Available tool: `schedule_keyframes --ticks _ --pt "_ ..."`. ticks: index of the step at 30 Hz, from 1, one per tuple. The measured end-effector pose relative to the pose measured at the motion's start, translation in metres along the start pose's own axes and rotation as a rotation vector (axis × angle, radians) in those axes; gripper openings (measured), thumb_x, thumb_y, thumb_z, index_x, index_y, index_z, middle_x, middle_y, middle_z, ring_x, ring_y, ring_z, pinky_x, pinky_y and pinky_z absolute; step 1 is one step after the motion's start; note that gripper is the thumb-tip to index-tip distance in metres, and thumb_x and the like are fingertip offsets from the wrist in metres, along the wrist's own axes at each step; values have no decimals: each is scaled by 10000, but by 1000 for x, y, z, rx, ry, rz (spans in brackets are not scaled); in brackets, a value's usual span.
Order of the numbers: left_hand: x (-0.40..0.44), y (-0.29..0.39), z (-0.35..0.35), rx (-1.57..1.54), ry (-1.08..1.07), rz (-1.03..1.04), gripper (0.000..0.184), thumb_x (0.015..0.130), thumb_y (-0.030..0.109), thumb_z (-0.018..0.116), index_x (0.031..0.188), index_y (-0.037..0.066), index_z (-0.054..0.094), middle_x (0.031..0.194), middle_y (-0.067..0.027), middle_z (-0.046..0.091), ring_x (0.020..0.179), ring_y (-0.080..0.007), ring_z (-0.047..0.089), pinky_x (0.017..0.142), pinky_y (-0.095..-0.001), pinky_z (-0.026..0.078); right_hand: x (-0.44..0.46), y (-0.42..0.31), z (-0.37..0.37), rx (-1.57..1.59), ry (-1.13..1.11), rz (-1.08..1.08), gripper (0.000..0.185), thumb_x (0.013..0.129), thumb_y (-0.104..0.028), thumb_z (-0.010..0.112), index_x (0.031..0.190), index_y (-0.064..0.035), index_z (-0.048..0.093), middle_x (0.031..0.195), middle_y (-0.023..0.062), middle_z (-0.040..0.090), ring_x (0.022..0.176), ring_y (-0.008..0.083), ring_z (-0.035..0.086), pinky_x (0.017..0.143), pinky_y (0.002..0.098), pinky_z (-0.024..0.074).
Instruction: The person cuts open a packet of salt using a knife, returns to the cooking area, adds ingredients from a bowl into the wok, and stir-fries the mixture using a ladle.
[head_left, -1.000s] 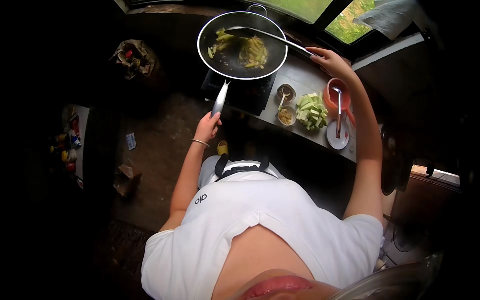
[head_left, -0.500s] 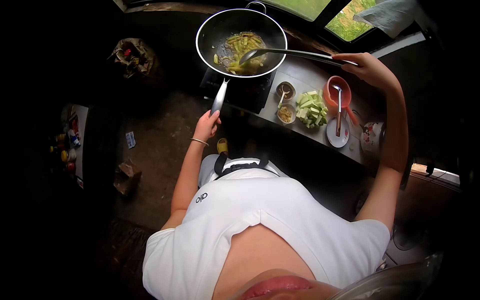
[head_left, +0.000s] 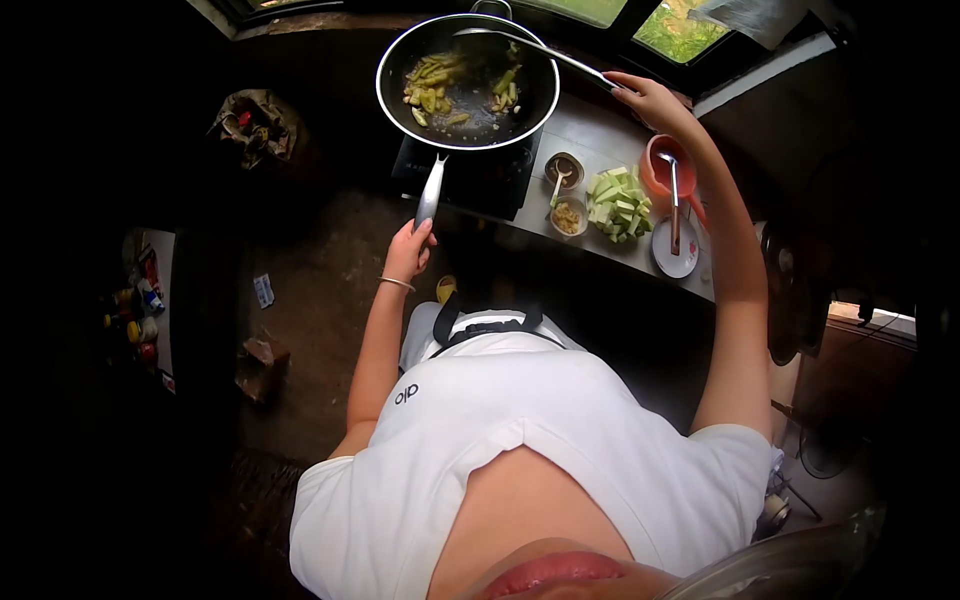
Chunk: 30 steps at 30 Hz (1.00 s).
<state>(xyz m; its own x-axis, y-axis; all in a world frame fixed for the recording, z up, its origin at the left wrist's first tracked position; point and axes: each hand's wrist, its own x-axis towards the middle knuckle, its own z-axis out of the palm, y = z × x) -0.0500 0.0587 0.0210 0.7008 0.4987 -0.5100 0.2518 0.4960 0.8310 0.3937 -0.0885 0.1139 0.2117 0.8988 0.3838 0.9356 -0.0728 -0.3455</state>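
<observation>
My left hand (head_left: 410, 250) is closed around the handle of a dark wok (head_left: 480, 130) with a white rim, which sits over a black cooktop (head_left: 475, 180). In my right hand (head_left: 650, 98) is the end of a long metal spatula (head_left: 560, 57). Its head is at the far side of the wok, above the inner wall. Cooked green vegetable pieces (head_left: 430, 88) lie in two groups, a larger one at the left and a smaller one at the right, with bare wet pan between them.
Right of the cooktop stand cut pale-green vegetables (head_left: 620, 205), a small bowl with a spoon (head_left: 563, 170), a bowl of chopped yellowish bits (head_left: 569, 216), a red dipper (head_left: 660, 165), and a white plate (head_left: 675, 250) with a utensil across it. A window (head_left: 680, 30) is behind.
The spatula head has moved from the middle of the wok to its far side, and my right hand has shifted left and away. The vegetables have parted into two groups.
</observation>
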Motion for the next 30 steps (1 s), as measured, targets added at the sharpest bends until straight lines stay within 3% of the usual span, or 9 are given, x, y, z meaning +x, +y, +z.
schedule_keyframes --ticks 2,11,16,19,21,22,24,26,30 --pt "-1 0 1 2 2 -8 302 912 360 536 783 91 483 607 13 482 353 -49 348 317 -196 244 7 -77 -29 244 -524 693 414 911 -291 522 1316 -213 488 616 18 515 458 99 414 450 282 386" --pt "-1 4 5 -28 4 -35 287 915 363 532 809 106 462 575 25 445 338 -44 322 315 -198 224 -4 -106 -155 216 -750 548 356 919 -163 523 1268 -91 537 971 71 648 794 91 589 723 250 485" --pt "-1 4 5 23 7 -45 286 920 375 523 821 119 442 558 30 432 331 -41 300 311 -202 215 16 -106 -92 166 -725 534 395 908 -239 541 1288 -138 516 1048 75 631 848 107 567 771 255 456" --pt "-1 6 6 20 -4 -31 309 921 391 516 803 118 433 538 27 419 321 -49 301 304 -206 224 11 -82 -63 163 -611 484 399 911 -272 536 1291 -152 514 1062 80 632 859 120 565 798 260 446" --pt "-3 5 7 99 31 9 328 926 400 504 791 113 424 515 20 405 313 -62 317 293 -214 250 9 -70 -64 213 -541 623 397 903 -315 530 1282 -196 530 665 32 517 595 93 481 571 263 433" --pt "-3 4 7 99 36 10 328 926 400 504 791 113 424 515 20 405 313 -62 317 293 -214 250 5 -55 -51 215 -543 619 397 903 -315 530 1282 -196 530 665 32 517 595 93 481 571 263 433" --pt "-1 2 6 139 19 55 340 928 400 497 782 104 417 506 15 401 309 -73 342 288 -223 283 -5 -27 -19 73 -147 222 411 905 -332 512 1291 -194 514 742 94 600 665 156 572 635 307 470" --pt "-1 2 5 154 23 60 340 929 398 496 783 100 417 506 13 402 310 -74 349 288 -225 289 0 -53 -13 87 -404 545 411 909 -341 492 1305 -228 490 1076 188 624 968 312 601 849 384 451" --pt "-1 1 5 145 16 72 344 928 394 497 778 96 416 503 12 404 313 -75 361 289 -227 296 -11 -107 -51 122 -527 546 397 920 -306 510 1309 -223 496 885 117 637 777 179 601 744 320 480"
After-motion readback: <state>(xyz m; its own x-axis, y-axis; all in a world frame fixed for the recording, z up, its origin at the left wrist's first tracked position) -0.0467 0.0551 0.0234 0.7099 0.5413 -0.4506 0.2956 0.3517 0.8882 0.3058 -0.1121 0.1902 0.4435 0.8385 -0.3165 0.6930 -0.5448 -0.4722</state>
